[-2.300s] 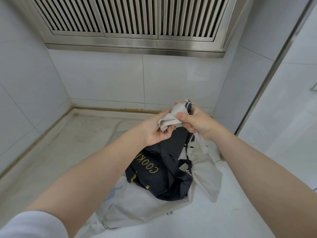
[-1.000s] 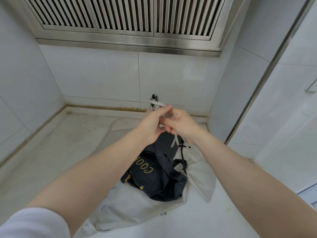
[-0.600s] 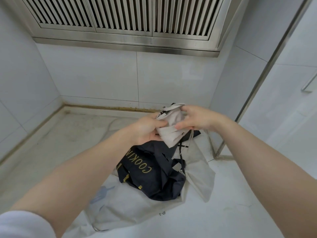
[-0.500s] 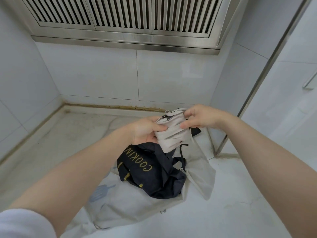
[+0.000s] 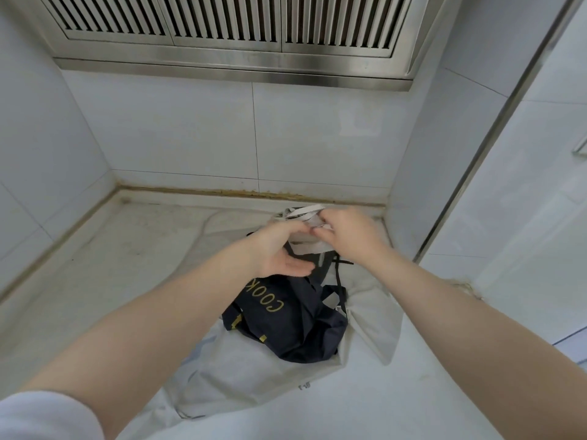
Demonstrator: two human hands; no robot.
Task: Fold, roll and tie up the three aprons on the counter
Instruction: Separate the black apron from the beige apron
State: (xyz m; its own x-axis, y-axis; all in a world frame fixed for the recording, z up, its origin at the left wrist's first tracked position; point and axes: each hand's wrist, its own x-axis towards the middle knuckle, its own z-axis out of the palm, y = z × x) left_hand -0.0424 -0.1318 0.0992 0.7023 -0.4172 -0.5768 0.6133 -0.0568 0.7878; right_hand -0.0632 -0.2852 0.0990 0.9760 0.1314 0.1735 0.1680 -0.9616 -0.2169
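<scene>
Centre right of the frame, the left hand (image 5: 279,252) and right hand (image 5: 347,236) hold a rolled pale grey cloth apron bundle (image 5: 306,230) above a crumpled navy apron with gold lettering (image 5: 292,325), which lies on a flat pale grey apron (image 5: 254,373) on the white marble counter (image 5: 127,265).

Bright, even, diffuse light, no single source visible. Shadows soft and weak. Mild sheen on metal vent hood (image 5: 228,63) and wall tiles (image 5: 317,138). Motion blur on both hands. Wide-angle bending toward frame edges. Overall slightly soft.
</scene>
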